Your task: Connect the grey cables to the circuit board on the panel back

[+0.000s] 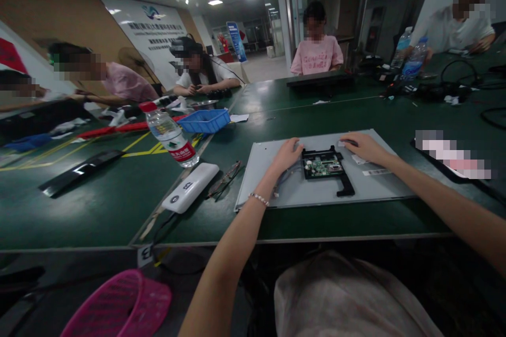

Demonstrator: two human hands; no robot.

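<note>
A flat grey panel [269,189] lies on the table in front of me. On its middle sits a green circuit board [323,166] inside a black plastic bracket [346,187], which has an arm reaching down to the right. My left hand [288,155] rests at the bracket's upper left, fingers extended and slightly apart, with thin cables [290,170] under the palm. Beyond the bracket's upper right corner is my right hand [362,146], its fingers bent together low over the panel. Whatever sits between those fingertips is too small to make out. A white label [376,172] shows below the right hand.
Left of the panel lie glasses [224,181], a white power bank [191,187], a water bottle [171,136] and a blue tray [207,121]. A phone [450,157] lies to the right. A pink basket [152,303] stands below the table edge. Several people sit around the tables.
</note>
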